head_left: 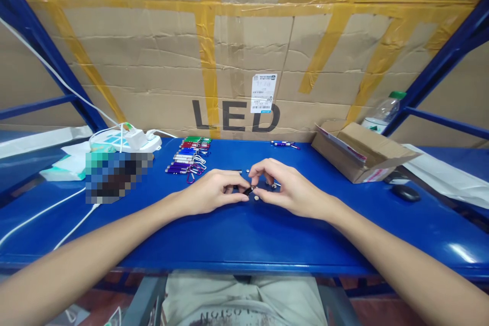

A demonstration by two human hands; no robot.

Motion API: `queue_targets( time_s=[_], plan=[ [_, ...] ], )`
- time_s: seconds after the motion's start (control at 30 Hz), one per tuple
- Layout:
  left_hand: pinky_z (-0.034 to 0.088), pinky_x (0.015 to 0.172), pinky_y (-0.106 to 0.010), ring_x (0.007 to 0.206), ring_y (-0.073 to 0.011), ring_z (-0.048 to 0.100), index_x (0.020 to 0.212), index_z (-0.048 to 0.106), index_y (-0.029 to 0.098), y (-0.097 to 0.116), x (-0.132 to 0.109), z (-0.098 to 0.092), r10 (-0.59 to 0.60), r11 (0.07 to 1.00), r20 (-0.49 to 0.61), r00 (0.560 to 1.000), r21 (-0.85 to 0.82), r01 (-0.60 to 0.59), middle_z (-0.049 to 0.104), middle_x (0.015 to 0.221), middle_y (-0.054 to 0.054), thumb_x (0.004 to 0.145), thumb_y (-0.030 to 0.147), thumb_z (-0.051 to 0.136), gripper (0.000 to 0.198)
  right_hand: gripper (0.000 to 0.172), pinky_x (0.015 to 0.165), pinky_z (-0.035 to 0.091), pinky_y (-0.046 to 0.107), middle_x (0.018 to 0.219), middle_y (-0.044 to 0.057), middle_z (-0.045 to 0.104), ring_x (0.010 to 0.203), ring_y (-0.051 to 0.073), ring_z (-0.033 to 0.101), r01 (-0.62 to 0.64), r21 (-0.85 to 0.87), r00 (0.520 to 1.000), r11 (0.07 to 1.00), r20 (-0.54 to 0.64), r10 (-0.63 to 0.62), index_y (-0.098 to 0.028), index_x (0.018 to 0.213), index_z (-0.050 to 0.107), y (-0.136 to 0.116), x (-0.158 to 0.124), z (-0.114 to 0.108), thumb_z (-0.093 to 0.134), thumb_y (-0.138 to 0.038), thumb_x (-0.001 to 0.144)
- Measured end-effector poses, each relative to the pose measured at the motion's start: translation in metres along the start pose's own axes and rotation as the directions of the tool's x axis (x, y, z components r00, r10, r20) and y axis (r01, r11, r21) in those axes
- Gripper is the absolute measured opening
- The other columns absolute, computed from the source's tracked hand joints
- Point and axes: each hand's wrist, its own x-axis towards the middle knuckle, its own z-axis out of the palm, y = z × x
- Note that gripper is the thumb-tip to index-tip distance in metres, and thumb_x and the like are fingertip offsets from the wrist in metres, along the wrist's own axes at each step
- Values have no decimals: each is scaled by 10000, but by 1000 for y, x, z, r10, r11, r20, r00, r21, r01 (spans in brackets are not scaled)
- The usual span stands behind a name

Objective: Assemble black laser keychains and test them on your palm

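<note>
My left hand (216, 191) pinches a small black tube (248, 190) between thumb and fingers, low over the blue table. It looks like the body of a mini flashlight. At its right end, the thumb and index finger of my right hand (288, 188) close together; whatever is between them is too small to make out. A button cell (256, 197) lies just below the fingertips, and another small round piece (247, 170) lies beyond them. Small shiny pieces (273, 186) sit partly hidden by my right fingers. Left of the hands is a row of coloured mini flashlights (187, 158) with carabiner clips.
Blue mini flashlights (284, 144) lie at the table's back edge, before a large cardboard panel (244, 51). An open cardboard box (361, 150), a bottle (385, 112) and a black mouse (405, 192) stand right. A power strip (153, 142) and white cables lie left.
</note>
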Motion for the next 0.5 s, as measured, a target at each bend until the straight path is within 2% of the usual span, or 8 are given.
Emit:
queue_targets(
  time_s=[0.5],
  plan=[
    [467,720,-231,762,-132,604,1098,777,171,-2,0,2,-50,997,1,999,-51,50,730,970,-41,1032,384,714,232,204,866,515,336,1164,61,717,1017,214,635,39,-63,999,997,0,-39,-261,1251,591,-2,-1,0,649,-245,1056]
  ],
)
